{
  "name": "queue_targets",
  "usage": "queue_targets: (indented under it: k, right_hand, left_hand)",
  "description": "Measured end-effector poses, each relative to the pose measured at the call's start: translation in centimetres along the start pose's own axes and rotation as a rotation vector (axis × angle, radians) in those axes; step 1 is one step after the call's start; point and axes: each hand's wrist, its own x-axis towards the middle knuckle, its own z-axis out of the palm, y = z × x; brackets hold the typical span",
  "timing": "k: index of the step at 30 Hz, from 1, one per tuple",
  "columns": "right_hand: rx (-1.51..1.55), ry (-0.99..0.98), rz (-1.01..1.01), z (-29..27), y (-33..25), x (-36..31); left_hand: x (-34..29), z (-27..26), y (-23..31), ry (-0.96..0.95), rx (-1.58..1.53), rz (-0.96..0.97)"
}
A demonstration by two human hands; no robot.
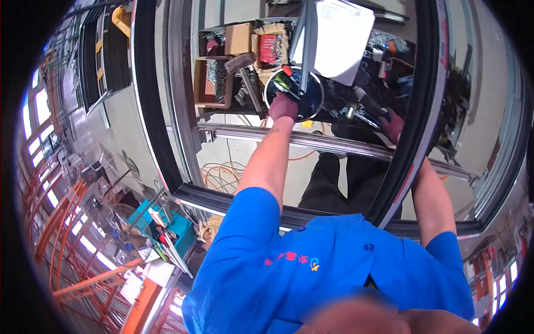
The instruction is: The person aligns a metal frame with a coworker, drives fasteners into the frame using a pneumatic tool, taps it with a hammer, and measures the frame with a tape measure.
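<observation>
My left hand, in a maroon glove, reaches forward to the near rim of a round black dish. The dish holds small tools, among them a red-handled one and a green one. The glove's back faces me and the fingers curl down out of sight. My right hand, also in a maroon glove, is close against the inner side of a black frame bar. That bar partly hides it. A silver metal rail runs across just below both hands.
A large black frame lies around the work area. Behind the dish are wooden compartments with screws, a mallet, cardboard boxes and a white box. Orange cable coils on the floor. A teal tool cart stands at the left.
</observation>
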Motion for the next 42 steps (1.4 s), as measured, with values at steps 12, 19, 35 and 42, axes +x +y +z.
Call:
queue_targets:
  k: [12,19,35,42]
  right_hand:
    - [0.082,0.041,-0.337,-7.8,0.3,-7.9]
    - [-0.118,-0.285,0.025,-10.6,5.2,-11.0]
    - [0.263,0.174,0.091,-16.9,4.2,-27.7]
    - [0.425,0.430,0.056,-19.1,2.0,-38.8]
  left_hand:
    - [-2.5,-1.5,-1.0,-0.034,-0.147,-0.019]
    - [-3.9,-4.0,-3.3,0.051,-0.148,0.129]
    - [-13.7,-15.4,-7.5,0.038,-0.569,0.329]
    - [-37.4,-27.7,-10.1,-0.637,-0.391,1.047]
